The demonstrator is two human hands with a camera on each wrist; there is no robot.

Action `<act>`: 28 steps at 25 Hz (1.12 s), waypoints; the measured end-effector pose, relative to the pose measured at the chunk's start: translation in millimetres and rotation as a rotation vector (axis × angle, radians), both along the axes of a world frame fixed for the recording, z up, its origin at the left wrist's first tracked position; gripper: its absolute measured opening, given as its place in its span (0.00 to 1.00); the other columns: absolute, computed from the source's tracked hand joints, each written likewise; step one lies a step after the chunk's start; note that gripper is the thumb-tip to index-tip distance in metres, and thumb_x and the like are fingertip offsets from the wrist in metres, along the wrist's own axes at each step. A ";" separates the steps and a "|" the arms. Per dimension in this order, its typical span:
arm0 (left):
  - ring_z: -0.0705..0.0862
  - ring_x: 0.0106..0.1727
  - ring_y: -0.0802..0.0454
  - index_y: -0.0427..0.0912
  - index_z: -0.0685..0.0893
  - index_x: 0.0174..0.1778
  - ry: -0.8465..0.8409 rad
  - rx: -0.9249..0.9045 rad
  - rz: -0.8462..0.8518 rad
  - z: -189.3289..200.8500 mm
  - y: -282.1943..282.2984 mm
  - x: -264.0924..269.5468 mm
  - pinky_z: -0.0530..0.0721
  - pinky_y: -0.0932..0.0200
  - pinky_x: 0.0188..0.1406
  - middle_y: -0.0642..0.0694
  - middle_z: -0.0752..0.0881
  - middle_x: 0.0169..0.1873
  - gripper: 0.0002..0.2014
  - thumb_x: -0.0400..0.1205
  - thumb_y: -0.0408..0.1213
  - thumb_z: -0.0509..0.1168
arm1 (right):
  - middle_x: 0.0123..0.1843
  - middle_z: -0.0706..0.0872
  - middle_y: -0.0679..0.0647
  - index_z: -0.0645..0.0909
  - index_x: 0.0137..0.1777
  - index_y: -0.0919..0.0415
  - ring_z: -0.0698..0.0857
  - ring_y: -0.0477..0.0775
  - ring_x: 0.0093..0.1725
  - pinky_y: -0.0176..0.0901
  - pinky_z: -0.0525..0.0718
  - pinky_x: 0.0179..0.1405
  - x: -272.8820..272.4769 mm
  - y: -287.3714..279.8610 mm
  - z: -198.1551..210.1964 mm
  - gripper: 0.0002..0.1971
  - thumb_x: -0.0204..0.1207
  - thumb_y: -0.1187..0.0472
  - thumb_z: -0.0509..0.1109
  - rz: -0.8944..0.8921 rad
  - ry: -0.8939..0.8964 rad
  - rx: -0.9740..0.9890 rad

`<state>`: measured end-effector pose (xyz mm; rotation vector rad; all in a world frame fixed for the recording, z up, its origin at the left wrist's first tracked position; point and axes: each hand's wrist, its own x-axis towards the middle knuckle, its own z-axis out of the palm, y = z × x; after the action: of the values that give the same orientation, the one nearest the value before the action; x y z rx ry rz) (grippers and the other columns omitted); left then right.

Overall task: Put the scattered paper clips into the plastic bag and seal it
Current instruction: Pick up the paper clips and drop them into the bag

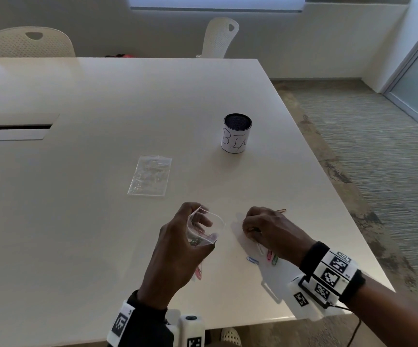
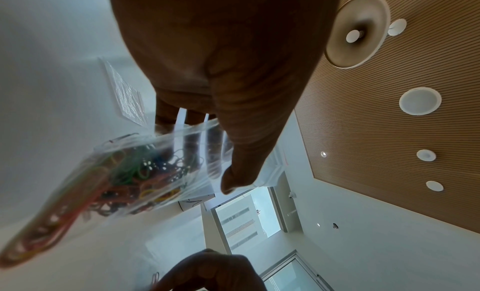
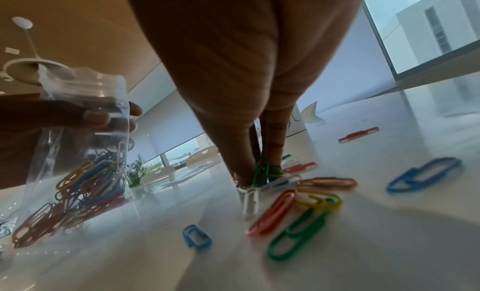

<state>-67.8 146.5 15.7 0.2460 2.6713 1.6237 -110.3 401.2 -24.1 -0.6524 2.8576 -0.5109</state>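
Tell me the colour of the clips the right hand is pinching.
Mostly green clips, with a yellow one behind, pinched by the right hand; clearest in the right wrist view.

White table [image 1: 102, 101], two white chairs [image 1: 30, 42] — grey carpet [image 1: 368, 136], wood-slat ceiling [image 2: 389, 131].

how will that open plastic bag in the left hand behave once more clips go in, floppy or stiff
Probably floppy: the plastic bag is thin clear film that creases where the left hand grips it. Likely bottom-heavy, since the paper clips pile at its lower end. Its mouth may sag shut unless the fingers hold it apart.
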 end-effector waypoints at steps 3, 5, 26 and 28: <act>0.90 0.47 0.60 0.59 0.81 0.58 0.003 -0.008 0.004 -0.6 -0.1 0.4 0.86 0.72 0.44 0.63 0.90 0.46 0.22 0.76 0.36 0.82 | 0.48 0.88 0.51 0.89 0.44 0.60 0.86 0.48 0.42 0.27 0.73 0.37 -6.2 -5.2 3.6 0.09 0.85 0.66 0.70 -0.022 -0.006 0.028; 0.90 0.47 0.60 0.59 0.81 0.58 0.003 -0.008 0.007 -1.6 -0.5 0.8 0.87 0.70 0.44 0.62 0.90 0.46 0.21 0.76 0.37 0.82 | 0.48 0.90 0.51 0.91 0.45 0.60 0.88 0.48 0.42 0.30 0.81 0.39 -11.5 -4.3 5.2 0.07 0.84 0.66 0.72 -0.047 -0.014 0.010; 0.90 0.44 0.62 0.57 0.81 0.56 0.006 -0.035 0.005 0.0 8.1 1.6 0.82 0.75 0.38 0.59 0.91 0.41 0.21 0.74 0.36 0.82 | 0.49 0.97 0.46 0.95 0.53 0.55 0.94 0.38 0.46 0.38 0.93 0.52 23.6 -66.7 103.7 0.07 0.79 0.65 0.80 -0.015 -0.012 -0.597; 0.90 0.45 0.60 0.58 0.81 0.57 0.010 -0.014 0.000 -1.2 6.7 1.3 0.87 0.70 0.42 0.60 0.91 0.45 0.21 0.75 0.37 0.82 | 0.48 0.97 0.45 0.95 0.52 0.56 0.94 0.38 0.46 0.36 0.92 0.54 14.8 -49.8 105.1 0.06 0.78 0.64 0.81 -0.092 0.052 -0.601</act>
<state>-66.5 153.1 14.5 0.2547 2.6883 1.6078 -95.5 351.4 80.9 -0.6158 2.7779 -1.4124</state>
